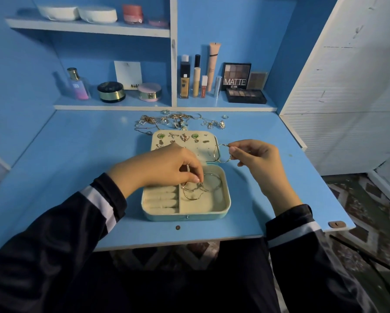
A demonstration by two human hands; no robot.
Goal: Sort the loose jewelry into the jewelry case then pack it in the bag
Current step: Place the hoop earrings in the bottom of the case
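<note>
The open case [186,216] on the table [76,154] held earrings [185,137] and bangles [193,193], the left grip [167,166] pinched one there, the right grip [255,159] held hoops [222,153] by the lid [200,151], and a pile [178,120] lay loose behind.
</note>
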